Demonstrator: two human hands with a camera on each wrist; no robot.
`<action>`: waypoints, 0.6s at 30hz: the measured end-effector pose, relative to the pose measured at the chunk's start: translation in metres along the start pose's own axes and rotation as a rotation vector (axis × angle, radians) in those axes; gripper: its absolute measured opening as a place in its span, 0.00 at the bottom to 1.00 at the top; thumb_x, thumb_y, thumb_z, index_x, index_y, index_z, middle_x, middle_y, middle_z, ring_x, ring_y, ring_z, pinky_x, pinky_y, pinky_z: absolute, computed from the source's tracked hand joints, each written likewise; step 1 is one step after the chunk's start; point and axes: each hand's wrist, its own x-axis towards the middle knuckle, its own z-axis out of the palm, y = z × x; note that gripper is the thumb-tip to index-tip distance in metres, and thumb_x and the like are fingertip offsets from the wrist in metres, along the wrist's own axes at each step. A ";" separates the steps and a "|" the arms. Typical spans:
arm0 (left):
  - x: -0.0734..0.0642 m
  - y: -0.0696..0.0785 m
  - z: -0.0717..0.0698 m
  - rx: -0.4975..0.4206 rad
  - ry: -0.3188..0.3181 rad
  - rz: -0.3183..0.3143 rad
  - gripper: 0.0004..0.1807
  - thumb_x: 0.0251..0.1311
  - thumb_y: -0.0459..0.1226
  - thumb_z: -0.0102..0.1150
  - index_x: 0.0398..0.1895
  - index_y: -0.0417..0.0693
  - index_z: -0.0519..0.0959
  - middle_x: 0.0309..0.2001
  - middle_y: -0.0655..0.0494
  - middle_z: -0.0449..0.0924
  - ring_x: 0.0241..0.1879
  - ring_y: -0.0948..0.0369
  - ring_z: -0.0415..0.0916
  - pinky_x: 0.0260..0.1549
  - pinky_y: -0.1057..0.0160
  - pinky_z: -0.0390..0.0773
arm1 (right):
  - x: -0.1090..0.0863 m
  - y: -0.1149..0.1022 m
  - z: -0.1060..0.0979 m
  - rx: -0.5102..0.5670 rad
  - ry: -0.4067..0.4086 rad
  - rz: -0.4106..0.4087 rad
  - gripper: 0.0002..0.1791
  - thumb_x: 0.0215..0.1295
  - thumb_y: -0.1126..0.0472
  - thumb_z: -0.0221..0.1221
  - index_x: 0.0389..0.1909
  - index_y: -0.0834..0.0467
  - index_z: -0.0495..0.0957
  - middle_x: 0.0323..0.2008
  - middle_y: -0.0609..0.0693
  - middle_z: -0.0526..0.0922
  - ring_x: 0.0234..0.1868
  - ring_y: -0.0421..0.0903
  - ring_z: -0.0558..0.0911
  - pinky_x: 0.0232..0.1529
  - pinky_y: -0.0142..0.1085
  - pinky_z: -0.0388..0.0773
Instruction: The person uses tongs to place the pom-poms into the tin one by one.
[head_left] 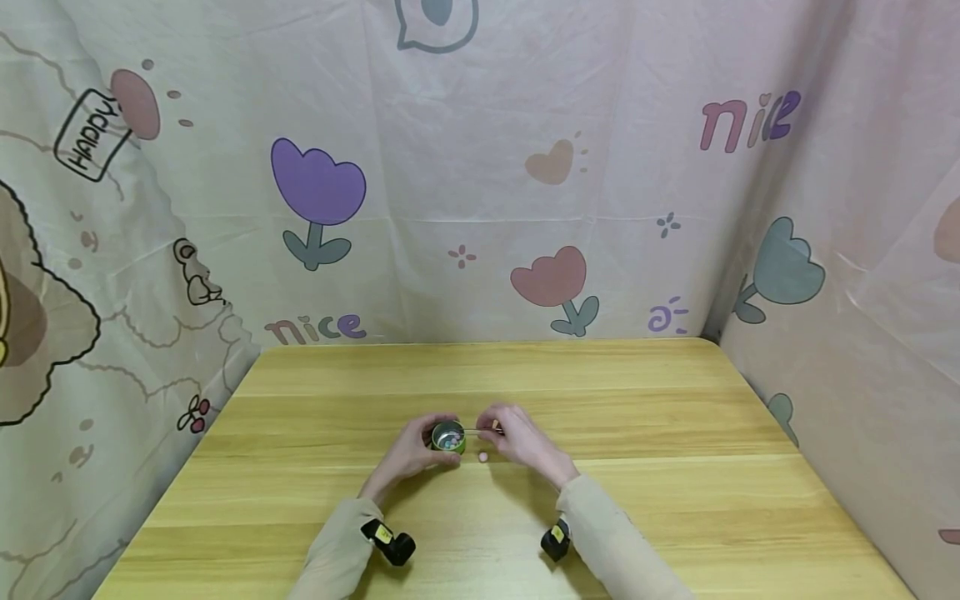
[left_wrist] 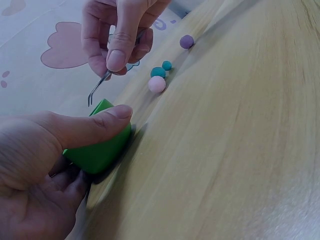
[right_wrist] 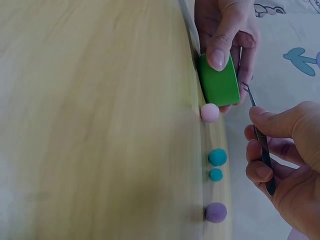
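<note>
My left hand (head_left: 408, 452) holds a small green cup (right_wrist: 220, 85) with a silvery inside, thumb on one side and fingers round the other. Several small pale bits show inside it in the head view. Between the thumb and fingers of my right hand (head_left: 519, 435) is a pair of metal tweezers (right_wrist: 262, 145) with bent tips. Those tips point at the cup and hover by its mouth, a little apart and with nothing between them. A pink ball (left_wrist: 157, 84) lies on the table close to the cup.
Past the pink ball lie a teal ball (right_wrist: 217, 157), a smaller teal ball (right_wrist: 216, 174) and a purple ball (right_wrist: 216, 212). The wooden table (head_left: 675, 417) is bordered by a printed cloth (head_left: 450, 167) at the back and sides. Each wrist wears a black camera (head_left: 390, 542).
</note>
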 end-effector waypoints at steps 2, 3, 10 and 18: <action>0.000 -0.001 0.000 0.005 0.000 -0.001 0.37 0.47 0.28 0.76 0.63 0.30 0.72 0.57 0.32 0.79 0.56 0.40 0.79 0.60 0.41 0.78 | -0.002 0.002 -0.001 -0.006 0.010 -0.006 0.05 0.65 0.67 0.63 0.41 0.60 0.85 0.39 0.52 0.87 0.40 0.45 0.85 0.44 0.30 0.84; 0.001 -0.002 0.000 0.008 0.001 -0.001 0.37 0.47 0.28 0.76 0.63 0.30 0.72 0.57 0.32 0.79 0.56 0.40 0.79 0.60 0.41 0.78 | -0.003 0.003 -0.002 -0.008 0.017 -0.009 0.05 0.65 0.67 0.63 0.40 0.60 0.85 0.39 0.52 0.87 0.40 0.45 0.85 0.44 0.31 0.84; 0.001 -0.003 0.001 0.026 0.015 -0.015 0.37 0.47 0.29 0.76 0.62 0.31 0.73 0.57 0.33 0.79 0.57 0.40 0.79 0.61 0.42 0.77 | -0.011 0.013 -0.010 0.000 0.060 0.011 0.04 0.64 0.67 0.64 0.39 0.60 0.85 0.36 0.50 0.87 0.38 0.43 0.83 0.41 0.32 0.82; 0.000 -0.002 0.001 0.043 0.026 -0.021 0.37 0.47 0.29 0.77 0.63 0.33 0.73 0.57 0.34 0.79 0.57 0.41 0.78 0.61 0.41 0.77 | -0.023 0.027 -0.021 0.106 0.036 0.090 0.05 0.66 0.69 0.62 0.40 0.63 0.83 0.35 0.53 0.85 0.25 0.41 0.81 0.24 0.26 0.79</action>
